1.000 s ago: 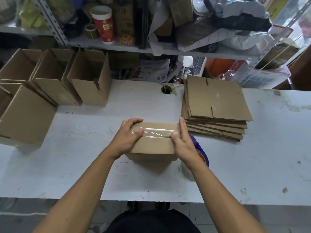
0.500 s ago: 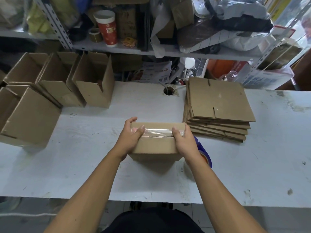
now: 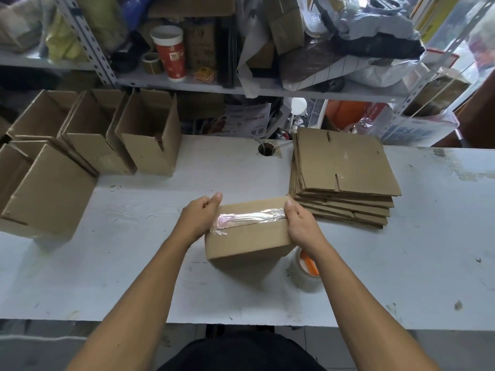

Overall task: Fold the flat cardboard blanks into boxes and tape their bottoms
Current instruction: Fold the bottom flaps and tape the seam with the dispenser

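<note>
1. Open boxes (image 3: 93, 140): a group on the left part of the table (image 3: 428, 236), standing or leaning close together, open sides up or tilted; the nearest lies tipped at the left edge.
2. Cup (image 3: 170, 52): red and white, upright on the shelf behind the table, beside a small tape roll (image 3: 151, 62).
3. Left hand (image 3: 199, 216): fingers curled over the left end of the box, thumb raised at the far edge; it grips that end.
4. Box (image 3: 249, 236): folded, held at table centre, taped bottom facing up and tilted toward the camera. A clear tape strip (image 3: 249, 216) runs along the seam from hand to hand.
5. Right hand (image 3: 301, 224): fingers wrapped round the right end of the box, thumb on the tape's end; it grips that end.
6. Tape dispenser (image 3: 306, 269): clear roll with an orange part, on the table just beside the box, below the right wrist.
7. Blanks (image 3: 342, 170): a flat stack right of the box, near but apart from it.
</note>
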